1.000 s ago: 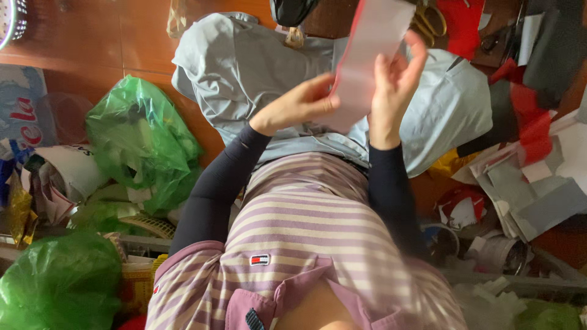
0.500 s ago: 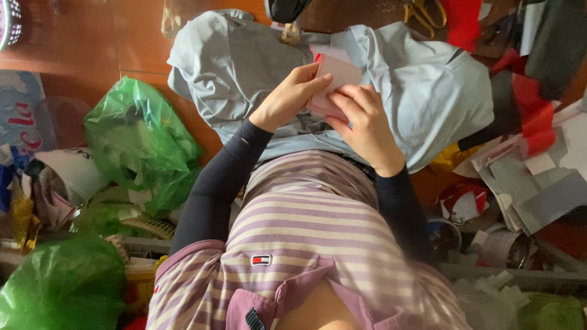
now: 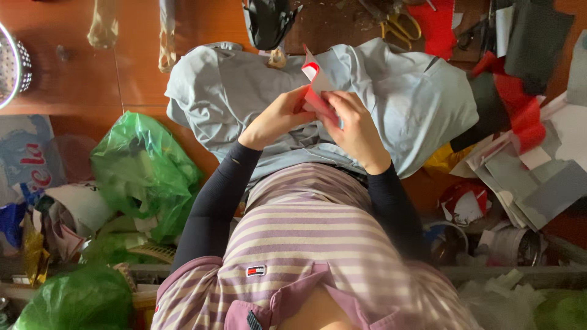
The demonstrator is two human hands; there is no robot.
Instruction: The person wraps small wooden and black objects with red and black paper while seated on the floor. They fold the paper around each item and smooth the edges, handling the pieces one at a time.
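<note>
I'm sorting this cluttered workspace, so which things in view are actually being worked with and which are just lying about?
In hand:
- folded red and white paper sheet, held by left hand and right hand
- pale blue cloth under the hands

Lying about:
- green plastic bags
- yellow-handled scissors
- grey card offcuts
- red paper scraps

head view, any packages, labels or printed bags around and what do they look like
Printed bag: far left on the floor, flat, pale blue and white with red lettering.
Small logo patch: on the chest of the striped shirt, rectangular, red, white and dark blue.
Green plastic bags: left of the person, crumpled, translucent, unprinted.
Red and white paper: held by both hands, folded; no print visible.
</note>
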